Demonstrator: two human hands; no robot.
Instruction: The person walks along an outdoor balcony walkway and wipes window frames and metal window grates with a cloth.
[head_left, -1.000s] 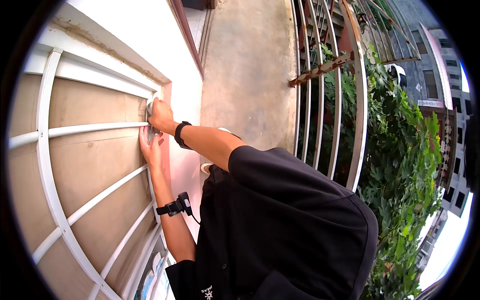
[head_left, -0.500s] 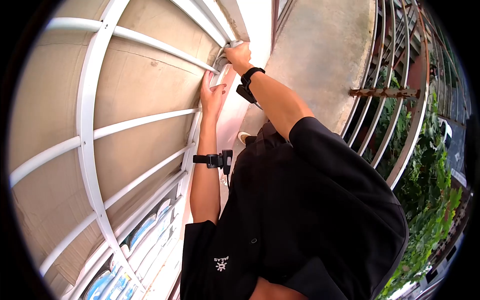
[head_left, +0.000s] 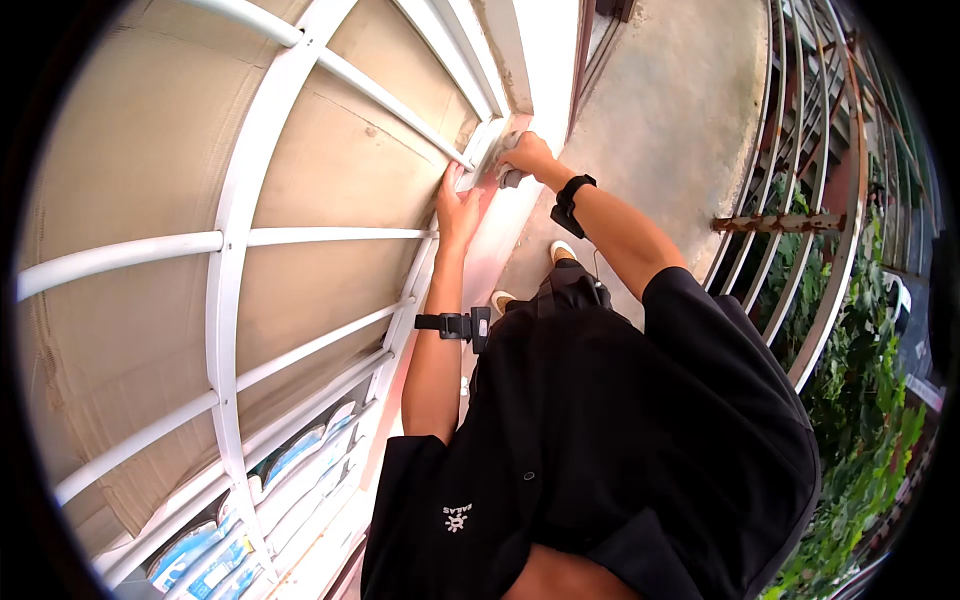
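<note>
My left hand (head_left: pixel 457 215) rests against the edge of the white window grille (head_left: pixel 228 250), near the end of one of its bars. Its fingers stretch upward and its thumb stands apart; the fingertips are partly hidden at the bar. My right hand (head_left: pixel 532 155) is closed on a crumpled grey cloth (head_left: pixel 512 165). The cloth presses on the pinkish-white ledge beside the corner of the window frame (head_left: pixel 492 135). A black strap with a small device sits on each wrist.
Behind the grille are brown cardboard (head_left: pixel 330 170) and, lower down, several blue-and-white packages (head_left: pixel 205 560). A concrete walkway (head_left: pixel 660 100) runs along the right, bordered by a rusty metal railing (head_left: pixel 830 320) with green leaves (head_left: pixel 860 450) beyond it. My feet stand below the ledge.
My right hand has moved with the cloth from the frame corner outward onto the ledge, away from my left hand. My left hand stays at the grille. The whole view has shifted.
</note>
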